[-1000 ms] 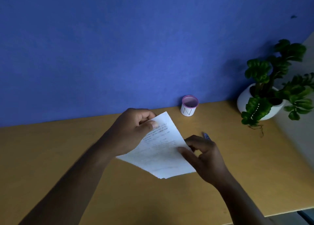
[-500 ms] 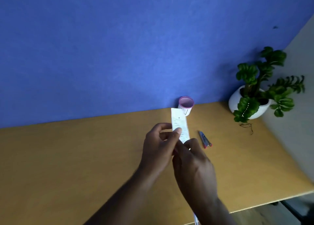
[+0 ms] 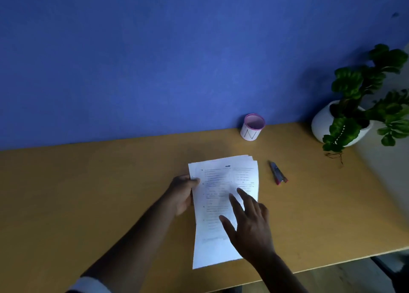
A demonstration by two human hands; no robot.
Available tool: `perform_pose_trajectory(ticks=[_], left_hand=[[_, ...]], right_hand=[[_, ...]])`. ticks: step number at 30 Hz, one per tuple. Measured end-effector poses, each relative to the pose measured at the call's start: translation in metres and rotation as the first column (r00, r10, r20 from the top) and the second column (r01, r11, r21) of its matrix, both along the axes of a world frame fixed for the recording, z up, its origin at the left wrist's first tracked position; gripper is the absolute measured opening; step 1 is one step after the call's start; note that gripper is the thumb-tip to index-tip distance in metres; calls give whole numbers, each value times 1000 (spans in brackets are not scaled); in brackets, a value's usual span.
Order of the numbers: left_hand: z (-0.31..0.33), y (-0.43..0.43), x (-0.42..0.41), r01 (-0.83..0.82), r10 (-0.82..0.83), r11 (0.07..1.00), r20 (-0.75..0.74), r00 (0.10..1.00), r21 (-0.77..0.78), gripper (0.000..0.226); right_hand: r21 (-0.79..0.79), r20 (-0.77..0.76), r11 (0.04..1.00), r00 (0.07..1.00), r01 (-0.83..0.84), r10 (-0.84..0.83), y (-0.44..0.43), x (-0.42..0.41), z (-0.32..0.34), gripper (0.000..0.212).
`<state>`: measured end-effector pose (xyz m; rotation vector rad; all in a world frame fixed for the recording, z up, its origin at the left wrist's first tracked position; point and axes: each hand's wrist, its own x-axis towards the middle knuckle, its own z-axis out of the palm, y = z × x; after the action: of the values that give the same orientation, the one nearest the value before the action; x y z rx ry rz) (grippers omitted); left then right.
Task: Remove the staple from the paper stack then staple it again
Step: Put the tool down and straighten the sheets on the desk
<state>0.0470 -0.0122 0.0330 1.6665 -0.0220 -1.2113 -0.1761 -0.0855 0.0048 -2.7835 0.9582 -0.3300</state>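
Note:
A stack of white printed sheets (image 3: 215,204) lies face up on the wooden desk (image 3: 88,193), its top corners fanned slightly apart. My left hand (image 3: 182,193) grips the stack's left edge near the top, thumb on the page. Over the right half of the pages my right hand (image 3: 247,224) hovers with fingers spread, holding nothing. A small grey and red stapler (image 3: 277,173) rests on the desk to the right of the paper, apart from both hands. No staple can be made out.
A white cup with a pink rim (image 3: 252,127) stands against the blue wall (image 3: 177,60) behind the paper. A potted plant in a white pot (image 3: 327,124) fills the back right corner. The desk's front edge runs just below the paper.
The paper was held upright and edge-on between both hands half a second ago; now it lies flat and face up. My right hand has let go and spread open above it.

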Motion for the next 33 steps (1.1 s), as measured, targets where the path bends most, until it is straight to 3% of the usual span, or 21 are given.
perform_pose_trajectory(ticks=[4,9,11,14,16,20,23,26,33], left_hand=[[-53,-8,13,-26,24,995,16,1000,97,26],[-76,-16,19,89,-182,956,327,927,280,19],[-79,-19,23,91,-263,932,484,835,351,25],[-86,-14,34,164,-469,865,649,599,474,71],[-87,-10,44,252,-589,803,652,478,541,71],[-98,-4,57,358,-699,715,607,379,600,59],[-104,-1,56,350,-692,721,642,329,598,55],[-113,3,58,335,-661,749,675,327,572,54],[-120,6,63,354,-636,769,695,336,533,61]], right_hand=[[64,-127,998,992,-14,22,1,7,-50,62],[108,-246,993,967,-41,66,-1,8,-87,58],[105,-261,994,963,-38,64,-3,6,-90,55],[94,-271,995,960,-38,62,-7,6,-89,51],[83,-258,996,965,-25,46,-8,12,-85,48],[158,-126,987,992,32,-12,-13,51,-72,36],[323,32,945,997,53,-67,-18,95,-62,23],[422,46,903,993,78,-107,-26,136,-61,18],[369,-44,929,999,24,-8,-42,175,-87,17]])
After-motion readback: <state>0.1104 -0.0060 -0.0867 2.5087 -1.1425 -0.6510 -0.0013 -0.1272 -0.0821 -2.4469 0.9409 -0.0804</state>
